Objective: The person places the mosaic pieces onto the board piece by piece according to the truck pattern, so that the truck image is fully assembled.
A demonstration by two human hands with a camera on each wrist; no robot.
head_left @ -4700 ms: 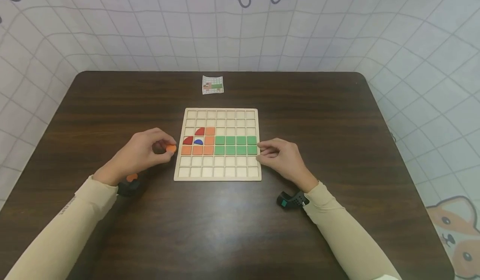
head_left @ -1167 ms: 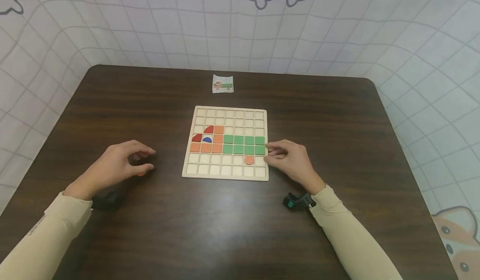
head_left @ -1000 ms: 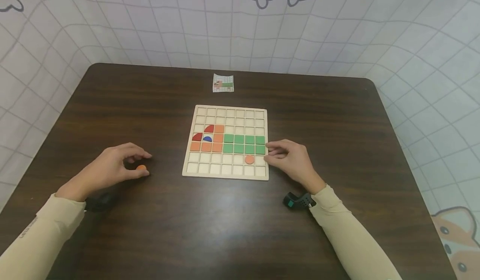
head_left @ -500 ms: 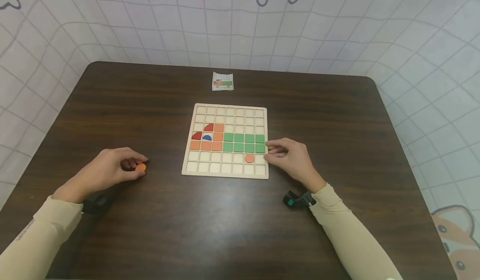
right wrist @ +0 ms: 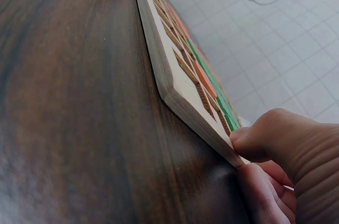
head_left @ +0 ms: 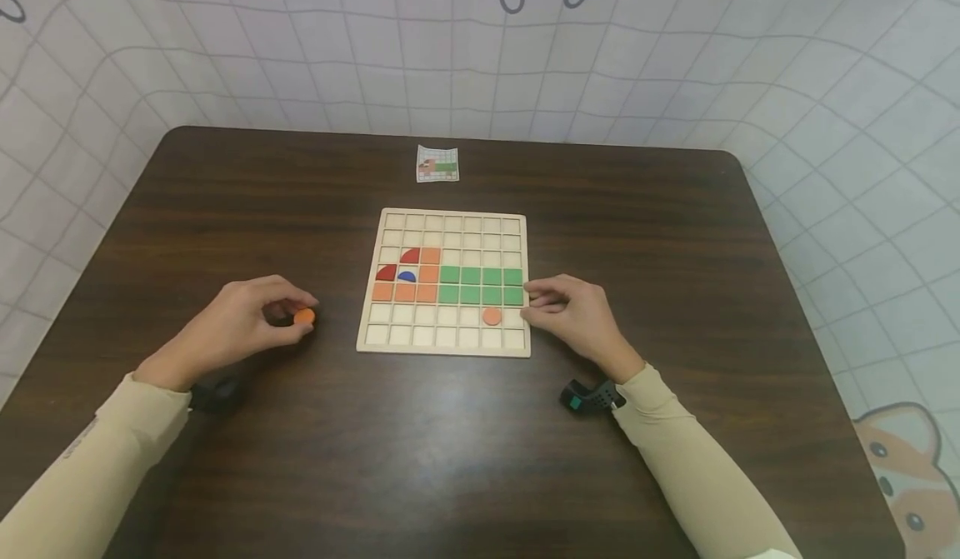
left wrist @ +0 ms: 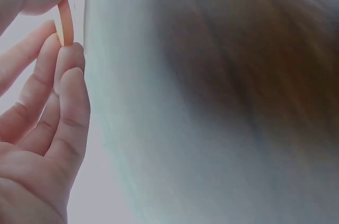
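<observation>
My left hand (head_left: pixel 236 326) pinches an orange round disc (head_left: pixel 303 316) between thumb and fingers, left of the board. The left wrist view shows that disc (left wrist: pixel 64 21) edge-on, between thumb tip and fingertips. A square wooden grid board (head_left: pixel 412 336) lies mid-table. My right hand (head_left: pixel 581 313) holds its right edge; in the right wrist view the thumb (right wrist: pixel 251 142) is on the rim with fingers below. The board carries green squares (head_left: pixel 471 285), orange squares (head_left: pixel 405 292), two red quarter-rounds (head_left: pixel 410 256), a blue half-round (head_left: pixel 407 277), and an orange disc (head_left: pixel 492 316) below the green squares.
Beyond the board lies a small paper card (head_left: pixel 437 165) printed with a coloured grid picture. The dark wooden table (head_left: pixel 465 459) has rounded far corners, and a white sheet with a grid pattern (head_left: pixel 450 59) hangs around it. Each wrist wears a black strap (head_left: pixel 591 397).
Earlier, an orange disc in my left hand went onto the board below the green squares. The left hand then picked up another at the left and moved toward the board. My right hand stays put.
</observation>
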